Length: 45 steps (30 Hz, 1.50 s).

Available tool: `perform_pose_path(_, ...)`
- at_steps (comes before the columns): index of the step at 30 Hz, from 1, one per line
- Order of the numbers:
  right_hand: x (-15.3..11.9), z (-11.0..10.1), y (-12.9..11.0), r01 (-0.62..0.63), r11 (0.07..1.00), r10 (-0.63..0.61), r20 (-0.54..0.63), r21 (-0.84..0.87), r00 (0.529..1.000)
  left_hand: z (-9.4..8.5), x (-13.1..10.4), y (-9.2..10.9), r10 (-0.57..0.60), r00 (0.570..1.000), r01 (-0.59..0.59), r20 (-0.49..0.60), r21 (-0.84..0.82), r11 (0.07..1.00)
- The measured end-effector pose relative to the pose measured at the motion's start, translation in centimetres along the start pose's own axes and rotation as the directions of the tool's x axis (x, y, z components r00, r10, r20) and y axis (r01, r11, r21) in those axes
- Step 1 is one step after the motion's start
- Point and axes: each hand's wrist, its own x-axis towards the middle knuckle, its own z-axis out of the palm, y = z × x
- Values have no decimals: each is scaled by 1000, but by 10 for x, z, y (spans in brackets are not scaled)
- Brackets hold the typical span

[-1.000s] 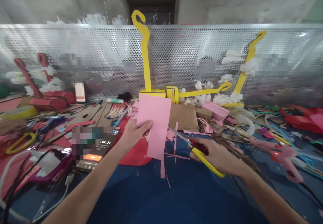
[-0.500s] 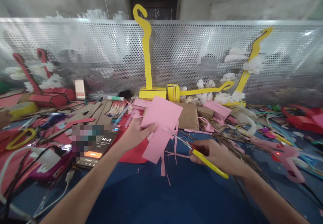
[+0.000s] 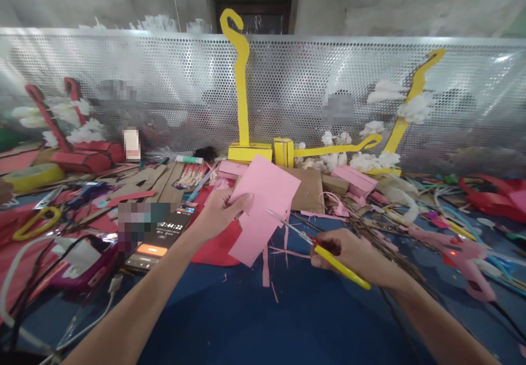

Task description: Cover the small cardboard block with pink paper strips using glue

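A sheet of pink paper (image 3: 263, 206) is pinched at its left edge by my left hand (image 3: 225, 211), thumb on top. My right hand (image 3: 345, 252) grips yellow-handled scissors (image 3: 337, 263). Their metal blades point up and left across the sheet's right part, and a cut shows near the blades. Thin pink strips (image 3: 266, 269) lie on the blue table (image 3: 230, 321) below the sheet. Red paper (image 3: 213, 247) lies partly hidden beneath my left hand and the sheet.
A phone (image 3: 162, 239) lies left of my forearm, near a purple power bank (image 3: 88, 272) with cables. A pink glue gun (image 3: 464, 255) rests at the right. Yellow hooked cardboard shapes (image 3: 241, 91) stand at the back before a perforated metal panel (image 3: 172, 80). Brown twigs (image 3: 378, 244) lie beyond my right hand.
My left thumb has drawn back slightly to the left on the pink paper. The sheet has shifted a little, and the scissors stay at its right part.
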Motion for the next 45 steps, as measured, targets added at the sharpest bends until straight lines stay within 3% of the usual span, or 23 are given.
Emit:
perform_pose_path(3,0,-1,-3,-30,1000,31,103,-9,994,-1,0,0,17,1000,-17,-6,13,1000)
perform_pose_path(10,-1,-1,-5,-74,997,75,155,-10,985,-1,-1,1,17,1000,-17,3,-17,1000)
perform_pose_path(17,-1,2,-7,-63,990,72,68,-124,995,-1,-1,-2,16,1000,-16,4,-11,1000)
perform_pose_path(26,-5,1,-19,1,995,13,144,-99,990,-1,-2,2,72,997,-72,2,23,997)
perform_pose_path(38,1,6,-8,-31,996,45,163,-84,986,1,-4,5,63,995,-70,83,82,994)
perform_pose_path(45,-2,7,-17,-93,995,97,171,-26,980,1,-4,7,86,993,-92,80,63,994)
